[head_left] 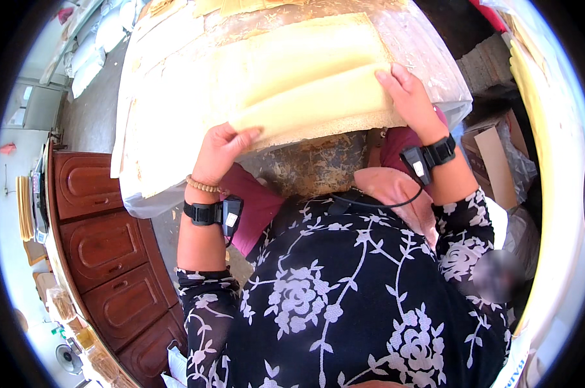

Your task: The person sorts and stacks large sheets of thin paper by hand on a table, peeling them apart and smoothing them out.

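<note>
A wide pale yellow sheet (305,71) with a finely textured surface lies across the table, its material hard to tell. Its near part rises in a long crease or fold running between my hands. My left hand (224,147) pinches the near left part of the sheet, thumb on top, the fingers mostly hidden. At the near right edge, my right hand (409,96) grips the sheet between thumb and curled fingers. Both wrists carry black straps with small devices, and a beaded bracelet (204,185) circles my left wrist.
Plastic covers the table (431,55), which has crumbs and more yellow sheets (241,6) at its far side. Dark red wooden cabinets (105,249) stand at the left. An open cardboard box (496,161) sits at the right. A pink cloth (399,194) lies on my lap.
</note>
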`<act>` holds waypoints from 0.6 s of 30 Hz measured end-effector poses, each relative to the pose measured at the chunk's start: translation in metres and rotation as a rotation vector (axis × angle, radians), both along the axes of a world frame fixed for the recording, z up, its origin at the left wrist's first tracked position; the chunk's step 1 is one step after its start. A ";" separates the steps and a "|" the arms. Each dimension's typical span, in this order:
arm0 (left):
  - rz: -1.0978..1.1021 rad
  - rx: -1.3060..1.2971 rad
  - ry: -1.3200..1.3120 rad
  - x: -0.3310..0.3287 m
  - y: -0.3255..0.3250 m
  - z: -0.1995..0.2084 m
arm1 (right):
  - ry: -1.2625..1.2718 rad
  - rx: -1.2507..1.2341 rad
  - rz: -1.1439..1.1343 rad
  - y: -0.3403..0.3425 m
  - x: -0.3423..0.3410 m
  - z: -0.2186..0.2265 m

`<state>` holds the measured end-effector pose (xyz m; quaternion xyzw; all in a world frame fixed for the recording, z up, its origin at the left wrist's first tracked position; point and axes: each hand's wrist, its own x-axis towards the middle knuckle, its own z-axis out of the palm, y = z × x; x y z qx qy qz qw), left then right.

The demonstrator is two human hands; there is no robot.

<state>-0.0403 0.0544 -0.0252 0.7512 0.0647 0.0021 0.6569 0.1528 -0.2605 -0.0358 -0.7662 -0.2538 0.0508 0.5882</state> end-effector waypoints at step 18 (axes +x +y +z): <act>0.427 1.197 0.282 0.062 -0.049 0.007 | -0.328 -0.883 -0.414 0.037 0.005 0.007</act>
